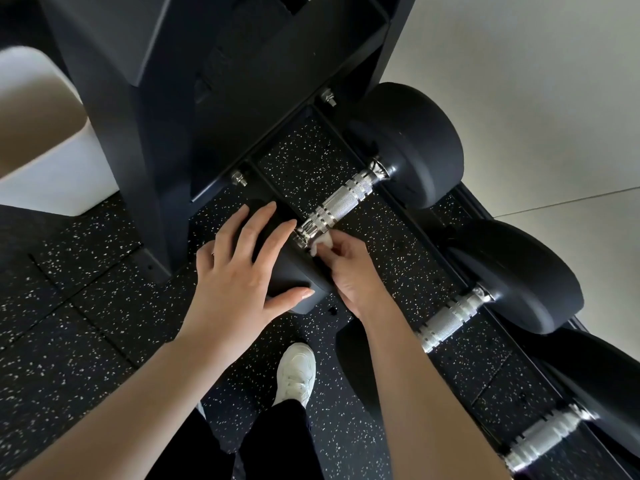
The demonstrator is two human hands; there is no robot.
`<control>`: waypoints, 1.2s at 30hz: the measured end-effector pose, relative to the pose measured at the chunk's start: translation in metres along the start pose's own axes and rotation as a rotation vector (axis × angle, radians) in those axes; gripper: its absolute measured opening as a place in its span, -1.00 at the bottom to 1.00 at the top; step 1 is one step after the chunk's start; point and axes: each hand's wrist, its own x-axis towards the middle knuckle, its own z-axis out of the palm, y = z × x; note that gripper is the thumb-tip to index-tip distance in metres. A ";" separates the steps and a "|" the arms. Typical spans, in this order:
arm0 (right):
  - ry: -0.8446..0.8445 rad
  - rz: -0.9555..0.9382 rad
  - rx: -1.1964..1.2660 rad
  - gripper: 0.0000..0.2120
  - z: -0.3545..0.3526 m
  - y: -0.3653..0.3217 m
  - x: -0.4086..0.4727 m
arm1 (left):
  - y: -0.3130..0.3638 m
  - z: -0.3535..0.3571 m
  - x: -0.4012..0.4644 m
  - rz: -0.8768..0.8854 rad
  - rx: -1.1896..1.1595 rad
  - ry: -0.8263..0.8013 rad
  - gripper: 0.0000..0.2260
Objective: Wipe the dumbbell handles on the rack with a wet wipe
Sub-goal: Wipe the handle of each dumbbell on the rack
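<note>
Head view: worn on the person's head, looks steeply down and forward.
Nearness: close over the black steel dumbbell rack [221, 109] and speckled black rubber floor [86, 323].
Frame bottom: both forearms enter.
Shared views: single camera only.

No readable text, label, brand, number or sign is showing anywhere in the frame. The dark surfaces across the upper and right parts of the picture are showing no legible markings, and nothing legible is appearing in the lower part either.
</note>
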 end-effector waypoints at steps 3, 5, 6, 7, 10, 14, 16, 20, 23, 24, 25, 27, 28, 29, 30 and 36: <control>0.046 -0.041 -0.144 -0.88 -0.005 0.000 -0.007 | 0.000 0.000 0.000 -0.007 -0.007 0.005 -0.31; 0.074 -0.065 -0.198 -0.89 -0.008 -0.001 -0.012 | 0.000 0.000 0.000 -0.007 -0.009 0.008 -0.30; 0.092 -0.089 -0.220 -0.89 -0.008 -0.003 -0.015 | -0.001 0.000 0.000 -0.007 -0.013 0.007 -0.30; 0.133 -0.112 -0.248 -0.90 -0.008 -0.004 -0.019 | -0.001 0.000 0.000 -0.008 -0.018 0.007 -0.30; 0.254 -0.154 -0.230 -0.88 -0.002 -0.012 -0.026 | 0.000 0.000 0.000 -0.021 -0.037 0.015 -0.29; 0.340 -0.331 -0.307 -0.85 0.010 -0.023 -0.024 | -0.002 0.000 0.001 -0.024 -0.081 0.027 -0.29; 0.376 -0.459 -0.440 -0.83 0.015 -0.030 -0.018 | -0.004 0.000 0.001 -0.016 -0.100 0.035 -0.29; 0.339 -0.464 -0.707 -0.80 0.015 -0.042 -0.010 | -0.010 0.000 0.002 0.001 -0.128 0.045 -0.26; 0.269 -0.309 -0.861 -0.77 0.014 -0.050 -0.007 | -0.012 0.001 0.003 -0.041 -0.174 0.038 -0.18; 0.251 -0.275 -0.880 -0.78 0.015 -0.053 -0.005 | -0.012 0.001 0.004 -0.059 -0.195 0.035 -0.15; 0.232 -0.249 -0.892 -0.78 0.016 -0.056 -0.004 | -0.013 0.001 0.004 -0.073 -0.215 0.032 -0.13; 0.189 -0.210 -0.895 -0.78 0.018 -0.062 0.000 | -0.013 0.002 0.005 -0.082 -0.236 0.025 -0.10; 0.170 -0.198 -0.904 -0.78 0.019 -0.064 0.002 | -0.014 0.002 0.005 -0.080 -0.240 0.027 -0.11; 0.154 -0.187 -0.921 -0.77 0.021 -0.067 0.004 | -0.014 0.001 0.006 -0.078 -0.243 0.033 -0.11; 0.143 -0.172 -0.944 -0.75 0.022 -0.069 0.005 | -0.015 0.001 0.006 -0.077 -0.247 0.037 -0.12; 0.143 -0.119 -1.071 -0.66 0.027 -0.077 0.009 | -0.015 0.000 0.005 -0.088 -0.266 0.033 -0.13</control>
